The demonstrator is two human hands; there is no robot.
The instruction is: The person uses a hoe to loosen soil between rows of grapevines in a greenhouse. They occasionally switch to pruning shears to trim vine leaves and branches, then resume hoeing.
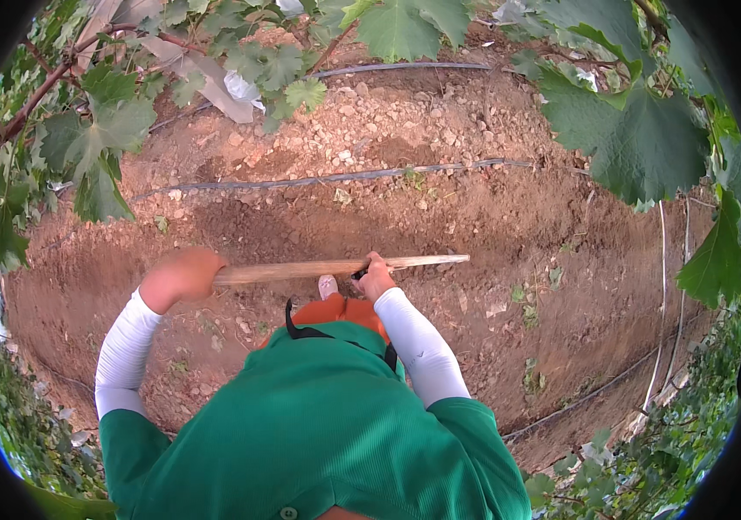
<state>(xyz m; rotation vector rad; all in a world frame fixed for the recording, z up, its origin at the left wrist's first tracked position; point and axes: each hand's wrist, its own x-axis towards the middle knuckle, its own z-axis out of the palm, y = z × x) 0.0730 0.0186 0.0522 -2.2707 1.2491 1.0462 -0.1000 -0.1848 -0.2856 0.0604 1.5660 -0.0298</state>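
Head view: leaves (pixel 648 143) (broad) overhang soil (pixel 440 204) and hoses (pixel 362 176) beyond the pole (pixel 284 273).

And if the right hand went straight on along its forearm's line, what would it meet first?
The right hand already seems to grip the stick. Past that, the first thing in line looks like the dark hose across the soil; depth is unclear, so it may pass above.

pale wooden pole (pixel 292 272); straight, held crosswise; looks narrower toward its right end
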